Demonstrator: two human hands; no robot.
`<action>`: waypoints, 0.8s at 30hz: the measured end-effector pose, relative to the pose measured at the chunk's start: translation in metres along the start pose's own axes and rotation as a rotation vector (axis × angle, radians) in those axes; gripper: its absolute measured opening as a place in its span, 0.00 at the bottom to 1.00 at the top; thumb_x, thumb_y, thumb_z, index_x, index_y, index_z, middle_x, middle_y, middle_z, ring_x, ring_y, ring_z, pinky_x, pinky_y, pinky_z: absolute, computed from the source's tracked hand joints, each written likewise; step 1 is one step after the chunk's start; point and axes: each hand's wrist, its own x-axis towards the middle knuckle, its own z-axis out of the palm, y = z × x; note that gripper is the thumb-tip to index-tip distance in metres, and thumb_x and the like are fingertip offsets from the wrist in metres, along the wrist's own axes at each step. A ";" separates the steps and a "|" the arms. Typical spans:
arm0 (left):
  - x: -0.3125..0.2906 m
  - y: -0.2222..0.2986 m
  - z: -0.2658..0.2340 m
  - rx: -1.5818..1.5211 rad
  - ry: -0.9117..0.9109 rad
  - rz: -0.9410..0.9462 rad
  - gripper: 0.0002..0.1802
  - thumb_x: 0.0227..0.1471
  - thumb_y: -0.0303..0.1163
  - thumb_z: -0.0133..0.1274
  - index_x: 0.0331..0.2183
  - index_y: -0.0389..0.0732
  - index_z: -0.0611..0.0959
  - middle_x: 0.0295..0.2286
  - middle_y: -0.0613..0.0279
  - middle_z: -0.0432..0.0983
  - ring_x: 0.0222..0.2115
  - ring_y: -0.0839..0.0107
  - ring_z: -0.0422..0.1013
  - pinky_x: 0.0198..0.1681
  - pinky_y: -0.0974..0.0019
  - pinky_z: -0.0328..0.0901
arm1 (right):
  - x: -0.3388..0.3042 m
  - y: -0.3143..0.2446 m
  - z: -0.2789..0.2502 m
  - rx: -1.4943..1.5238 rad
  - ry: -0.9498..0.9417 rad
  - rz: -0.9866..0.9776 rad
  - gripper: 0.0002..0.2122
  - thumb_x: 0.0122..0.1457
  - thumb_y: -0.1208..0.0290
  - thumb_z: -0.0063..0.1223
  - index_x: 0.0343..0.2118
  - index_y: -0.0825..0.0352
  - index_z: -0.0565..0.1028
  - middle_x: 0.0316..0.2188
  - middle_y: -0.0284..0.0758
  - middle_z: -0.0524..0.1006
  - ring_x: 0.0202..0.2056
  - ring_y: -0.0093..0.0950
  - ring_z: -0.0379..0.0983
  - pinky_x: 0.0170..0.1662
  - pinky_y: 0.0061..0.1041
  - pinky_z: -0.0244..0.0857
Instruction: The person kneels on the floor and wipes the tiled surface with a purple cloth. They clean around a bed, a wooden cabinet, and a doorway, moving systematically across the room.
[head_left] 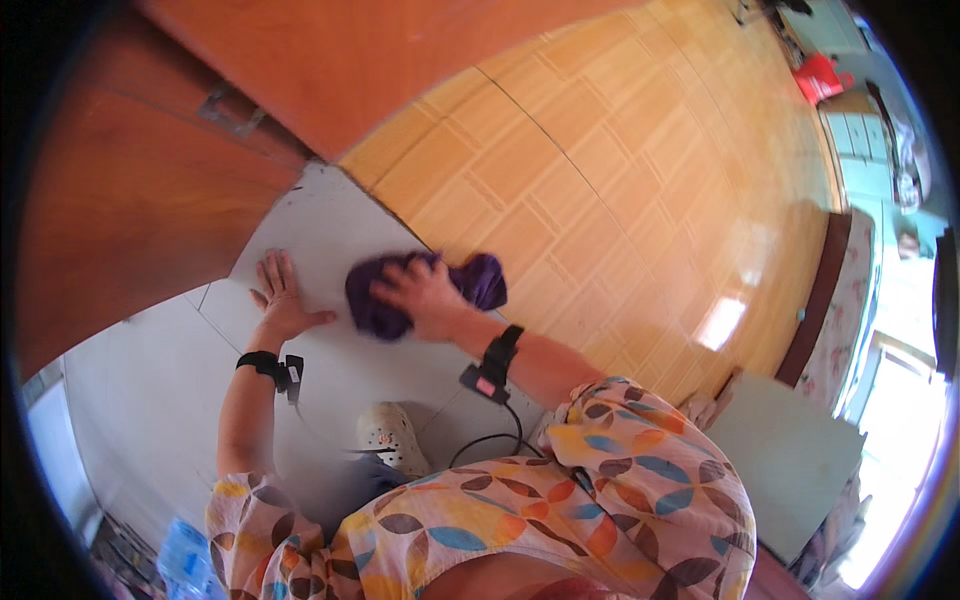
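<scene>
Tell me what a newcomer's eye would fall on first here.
Likely the dark purple cloth under the right hand, where the grey floor meets the glossy wood-patterned floor. Next, the left hand, splayed on the grey floor to the cloth's left, and the big orange-brown wooden panels at upper left.

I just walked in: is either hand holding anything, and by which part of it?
The right hand lies spread over the middle of a purple cloth; whether it grips it cannot be told. The left hand, open against the grey floor, holds nothing.
</scene>
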 end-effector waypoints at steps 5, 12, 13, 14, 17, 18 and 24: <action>0.014 -0.009 0.006 0.029 0.236 0.031 0.64 0.44 0.54 0.67 0.68 0.43 0.47 0.68 0.46 0.39 0.69 0.43 0.36 0.65 0.30 0.38 | -0.093 -0.051 0.036 0.758 -0.180 0.049 0.32 0.41 0.65 0.67 0.55 0.57 0.75 0.52 0.35 0.76 0.51 0.34 0.71 0.52 0.45 0.65; 0.054 0.071 -0.002 0.057 0.748 0.625 0.29 0.62 0.42 0.51 0.60 0.40 0.67 0.60 0.51 0.61 0.62 0.50 0.55 0.64 0.42 0.46 | -0.266 0.038 -0.017 1.982 -0.130 0.489 0.27 0.48 0.77 0.64 0.54 0.73 0.73 0.49 0.35 0.79 0.50 0.28 0.73 0.56 0.29 0.67; 0.057 0.092 -0.003 0.094 0.756 0.710 0.29 0.62 0.42 0.50 0.60 0.40 0.67 0.60 0.51 0.60 0.63 0.50 0.54 0.65 0.41 0.46 | -0.300 0.044 -0.029 2.023 0.166 0.412 0.32 0.49 0.77 0.64 0.60 0.71 0.67 0.52 0.35 0.77 0.52 0.29 0.72 0.59 0.30 0.65; 0.063 0.111 -0.002 0.062 0.732 0.736 0.29 0.61 0.41 0.51 0.60 0.40 0.67 0.60 0.52 0.60 0.63 0.51 0.54 0.65 0.41 0.45 | -0.329 0.055 -0.038 2.053 0.253 0.475 0.36 0.48 0.79 0.64 0.63 0.71 0.62 0.55 0.37 0.74 0.55 0.31 0.70 0.61 0.32 0.62; 0.072 0.159 0.005 0.095 0.709 0.743 0.29 0.60 0.41 0.51 0.60 0.41 0.67 0.60 0.54 0.60 0.63 0.52 0.54 0.66 0.40 0.43 | -0.421 0.076 -0.067 1.954 0.819 0.883 0.34 0.43 0.78 0.63 0.59 0.70 0.69 0.50 0.38 0.77 0.50 0.32 0.74 0.58 0.31 0.67; 0.070 0.168 0.010 0.149 0.734 0.709 0.29 0.60 0.41 0.51 0.60 0.42 0.68 0.60 0.55 0.60 0.64 0.53 0.53 0.66 0.40 0.42 | -0.453 0.084 -0.073 1.931 0.967 0.984 0.32 0.43 0.78 0.62 0.57 0.70 0.71 0.48 0.38 0.79 0.48 0.32 0.76 0.55 0.31 0.69; 0.063 0.169 0.019 0.189 0.722 0.715 0.30 0.59 0.41 0.50 0.61 0.42 0.68 0.61 0.55 0.59 0.64 0.53 0.52 0.67 0.39 0.41 | -0.568 0.177 -0.005 1.594 1.257 1.549 0.25 0.48 0.70 0.64 0.51 0.70 0.76 0.42 0.37 0.81 0.40 0.31 0.79 0.48 0.30 0.74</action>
